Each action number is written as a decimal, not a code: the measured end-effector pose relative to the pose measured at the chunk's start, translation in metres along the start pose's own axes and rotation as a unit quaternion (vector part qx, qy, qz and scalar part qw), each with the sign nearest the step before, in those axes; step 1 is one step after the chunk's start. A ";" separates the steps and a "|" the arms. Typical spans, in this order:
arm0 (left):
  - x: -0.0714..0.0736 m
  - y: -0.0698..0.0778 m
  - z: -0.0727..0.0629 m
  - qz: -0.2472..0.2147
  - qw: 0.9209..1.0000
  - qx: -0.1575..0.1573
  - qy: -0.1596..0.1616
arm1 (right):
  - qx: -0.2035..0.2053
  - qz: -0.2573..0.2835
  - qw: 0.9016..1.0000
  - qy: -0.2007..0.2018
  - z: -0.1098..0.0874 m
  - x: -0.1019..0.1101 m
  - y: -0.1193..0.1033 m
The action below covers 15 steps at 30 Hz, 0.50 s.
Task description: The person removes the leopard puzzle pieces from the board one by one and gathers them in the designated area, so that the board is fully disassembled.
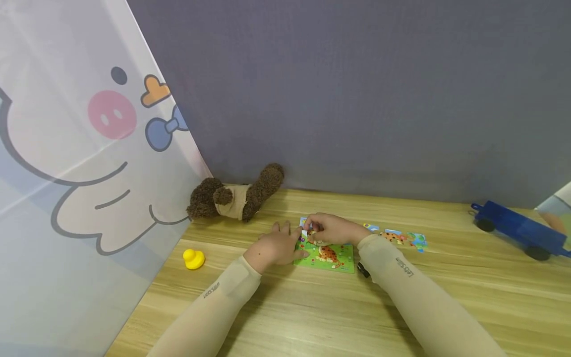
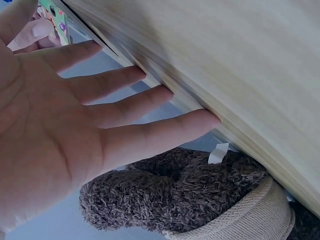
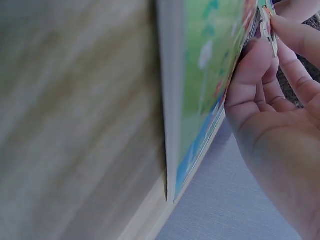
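I judge the flat, green spotted-cat jigsaw board [image 1: 344, 255] on the pale wooden bench [image 1: 290, 310] partly assembled; loose, colourful printed pieces [image 1: 394, 237] remain rightward. The right hand [image 1: 334, 229] pinches a thin printed piece [image 3: 267, 31] over it; the left hand [image 1: 276, 247], fingers spread, meets its left edge. I see room nearside.

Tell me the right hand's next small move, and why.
Probably lower the puzzle piece onto the puzzle board: the right hand pinches it over the board's upper left part, while the left hand lies spread at the board's left edge, likely able to steady it.
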<state>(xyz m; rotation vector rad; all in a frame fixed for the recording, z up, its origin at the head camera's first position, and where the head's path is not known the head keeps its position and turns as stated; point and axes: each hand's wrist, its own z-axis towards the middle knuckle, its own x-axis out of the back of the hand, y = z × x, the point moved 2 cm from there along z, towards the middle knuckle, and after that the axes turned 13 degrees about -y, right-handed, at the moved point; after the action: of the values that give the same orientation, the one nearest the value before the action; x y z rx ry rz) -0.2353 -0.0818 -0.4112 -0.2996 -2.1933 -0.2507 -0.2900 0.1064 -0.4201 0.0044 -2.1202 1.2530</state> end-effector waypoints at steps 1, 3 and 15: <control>0.000 0.000 0.000 0.000 1.000 -0.001 0.000 | 0.000 0.006 1.000 -0.002 -0.001 0.000 0.000; 0.000 0.000 0.000 0.001 1.000 -0.001 0.002 | 0.001 0.019 1.000 -0.005 -0.002 0.000 -0.001; 0.001 0.002 -0.001 0.007 1.000 0.004 0.002 | -0.003 0.056 0.998 -0.022 -0.002 0.002 0.003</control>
<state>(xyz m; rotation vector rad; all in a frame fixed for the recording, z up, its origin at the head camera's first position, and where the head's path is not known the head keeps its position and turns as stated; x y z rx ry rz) -0.2344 -0.0799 -0.4099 -0.3094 -2.1863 -0.2354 -0.2916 0.1105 -0.4208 -0.0918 -2.1878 1.3239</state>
